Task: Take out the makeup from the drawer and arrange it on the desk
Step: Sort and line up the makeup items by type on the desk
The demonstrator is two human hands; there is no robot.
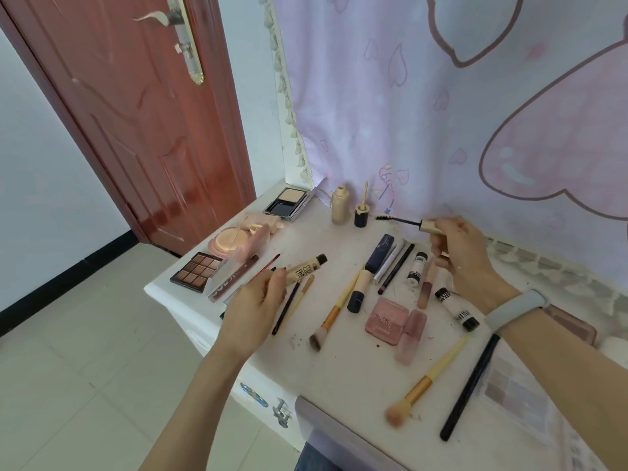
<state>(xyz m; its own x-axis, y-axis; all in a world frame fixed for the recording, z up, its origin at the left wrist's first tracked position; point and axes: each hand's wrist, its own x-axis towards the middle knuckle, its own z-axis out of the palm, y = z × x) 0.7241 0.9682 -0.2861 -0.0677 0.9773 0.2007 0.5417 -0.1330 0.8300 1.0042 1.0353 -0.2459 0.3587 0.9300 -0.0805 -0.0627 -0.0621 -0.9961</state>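
Many makeup items lie spread over the white desk (339,375). My right hand (465,256) pinches the gold handle of a mascara wand (401,219), brush pointing left, above the back of the desk. My left hand (253,309) grips a beige tube with a black cap (307,267) near the desk's left side. An eyeshadow palette (195,271), a cushion puff (229,240) and an open powder compact (289,199) sit at the left and back. A foundation bottle (339,205) stands at the back beside a black cap with a gold wand (362,214).
Brushes (334,312), pencils, a pink blush compact (387,320) and small bottles cover the desk's middle. A long black pencil (470,385) lies at the right. A pink curtain (475,96) hangs behind the desk. A red door (136,113) stands to the left. The drawer edge (333,433) shows below.
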